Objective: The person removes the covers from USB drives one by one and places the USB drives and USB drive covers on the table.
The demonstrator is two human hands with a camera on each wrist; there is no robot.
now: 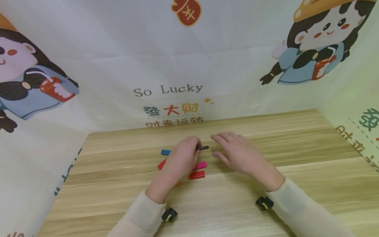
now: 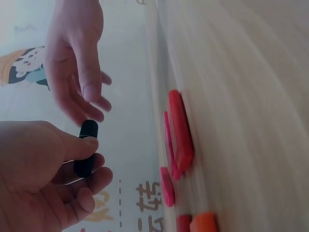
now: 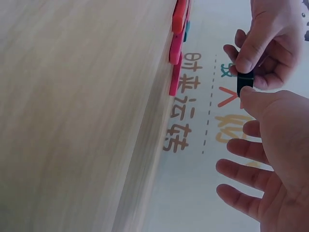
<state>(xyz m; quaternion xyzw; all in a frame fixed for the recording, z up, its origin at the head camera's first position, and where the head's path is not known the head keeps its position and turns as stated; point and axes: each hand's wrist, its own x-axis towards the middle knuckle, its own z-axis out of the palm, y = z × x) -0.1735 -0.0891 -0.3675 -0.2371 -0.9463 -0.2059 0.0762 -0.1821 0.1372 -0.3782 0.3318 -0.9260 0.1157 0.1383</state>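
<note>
My left hand (image 1: 182,156) pinches a small black stick (image 2: 89,147) between thumb and fingers, raised above the table. A seam runs across the stick near one end. Its free end points toward my right hand (image 1: 238,153), which hovers close by with fingers extended and nothing held. In the head view a small gap separates that hand from the stick; in the right wrist view the thumb tip overlaps the stick's end. Below and around my left hand lie a red block (image 1: 196,175), a pink stick (image 1: 199,166), a second red piece (image 1: 162,164) and a blue stick (image 1: 165,152).
An orange piece (image 1: 178,183) shows partly from under my left forearm. The wood-grain table (image 1: 284,141) is bounded at the back and sides by printed white cloth (image 1: 124,65) with cartoon figures and lettering.
</note>
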